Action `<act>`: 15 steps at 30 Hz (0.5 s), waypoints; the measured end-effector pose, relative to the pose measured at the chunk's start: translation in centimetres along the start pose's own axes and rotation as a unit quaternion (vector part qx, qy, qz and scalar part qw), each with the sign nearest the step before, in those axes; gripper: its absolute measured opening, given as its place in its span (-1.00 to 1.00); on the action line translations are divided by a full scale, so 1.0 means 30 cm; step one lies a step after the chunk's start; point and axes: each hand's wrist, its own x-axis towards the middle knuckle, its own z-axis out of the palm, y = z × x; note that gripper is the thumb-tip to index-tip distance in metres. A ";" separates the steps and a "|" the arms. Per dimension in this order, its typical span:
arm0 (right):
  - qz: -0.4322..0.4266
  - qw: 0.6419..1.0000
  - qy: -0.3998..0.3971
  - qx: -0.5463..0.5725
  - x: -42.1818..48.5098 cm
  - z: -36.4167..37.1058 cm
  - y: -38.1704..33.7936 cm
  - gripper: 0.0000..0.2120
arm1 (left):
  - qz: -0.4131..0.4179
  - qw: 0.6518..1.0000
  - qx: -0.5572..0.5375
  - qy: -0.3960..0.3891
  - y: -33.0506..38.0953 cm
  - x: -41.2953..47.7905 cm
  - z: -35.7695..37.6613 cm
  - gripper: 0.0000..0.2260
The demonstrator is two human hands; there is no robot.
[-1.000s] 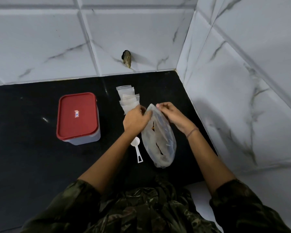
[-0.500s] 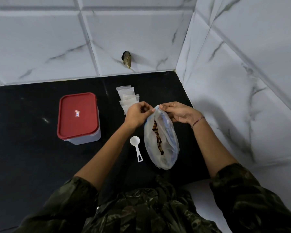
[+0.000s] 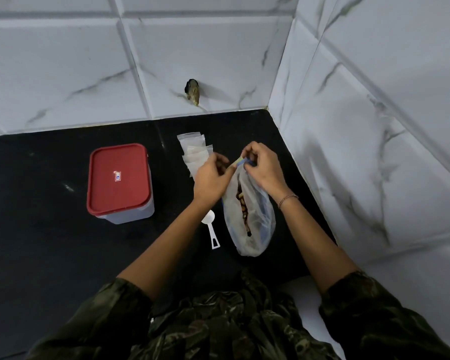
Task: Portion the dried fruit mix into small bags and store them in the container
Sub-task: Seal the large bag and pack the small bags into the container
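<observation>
Grips [image 3: 211, 178] [image 3: 263, 167] seemingly closer atop bag [image 3: 255, 219]

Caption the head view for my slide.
Left hand and right hand pinch the top of a clear plastic bag of dried fruit mix; white plastic scoop, small clear bags, red-lidded container nearby.

Person wears a loose camouflage garment [image 3: 218, 323], mottled in dark green, olive and brown-black patches, its fabric creased and folded across the front. The left sleeve [image 3: 96, 320] and right sleeve [image 3: 374, 315] carry the same pattern. Each ends in a bunched edge partway along the arm, with the forearm below it bare. The right wrist bears one thin bracelet [image 3: 287, 198], reddish-pink, made of small links or beads; which of the two cannot be told. The left hand [image 3: 210, 179] and right hand [image 3: 264, 166] are bare. Seams and fastenings are too dark to read.
</observation>
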 end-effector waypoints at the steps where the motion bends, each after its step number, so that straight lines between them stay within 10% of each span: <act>1: 0.042 0.998 -0.022 0.043 -0.010 -0.007 0.007 -0.81 | -0.068 0.996 -0.054 -0.025 -0.009 -0.013 -0.001 -0.79; 9: 0.422 0.874 -0.129 0.204 -0.265 -0.074 0.126 -0.56 | -0.339 0.876 -0.311 -0.142 -0.055 -0.184 -0.006 -0.73; 15: 0.416 0.838 -0.227 0.270 -0.394 -0.075 0.130 -0.45 | -0.379 0.856 -0.297 -0.189 -0.081 -0.217 0.021 -0.58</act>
